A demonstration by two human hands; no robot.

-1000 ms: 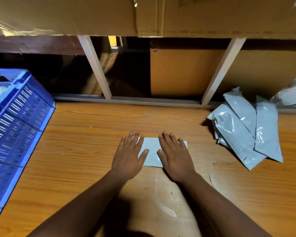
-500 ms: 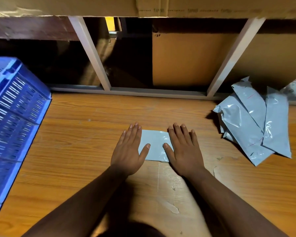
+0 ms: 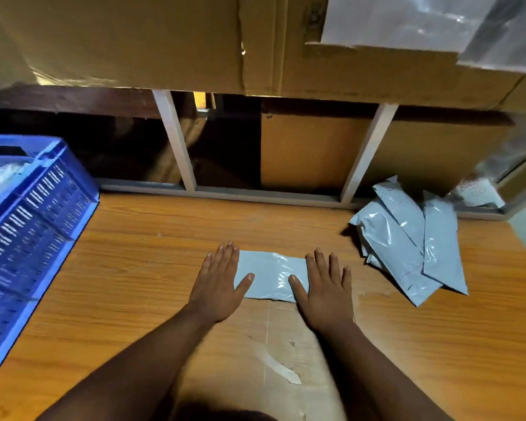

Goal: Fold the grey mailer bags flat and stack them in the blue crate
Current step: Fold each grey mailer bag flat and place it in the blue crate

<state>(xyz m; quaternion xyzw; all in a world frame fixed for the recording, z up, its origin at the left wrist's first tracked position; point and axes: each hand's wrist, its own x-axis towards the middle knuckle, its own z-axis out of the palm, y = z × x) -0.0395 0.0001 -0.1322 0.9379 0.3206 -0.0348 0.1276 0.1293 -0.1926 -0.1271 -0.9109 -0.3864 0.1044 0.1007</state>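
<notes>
A folded grey mailer bag lies flat on the wooden table in the middle of the view. My left hand presses flat on its left end with straight fingers. My right hand lies flat over its right end, thumb on the bag. A loose pile of unfolded grey mailer bags sits at the right rear of the table. The blue crate stands at the left edge, with pale bags showing inside near its top.
Cardboard boxes hang over the back of the table, above white frame bars. A clear plastic sheet covers the upper right. The table surface has peeled patches close to me.
My hands have slid apart along the folded bag, from its middle out to its two ends, so more of the bag shows between them. The camera has tilted upward.
</notes>
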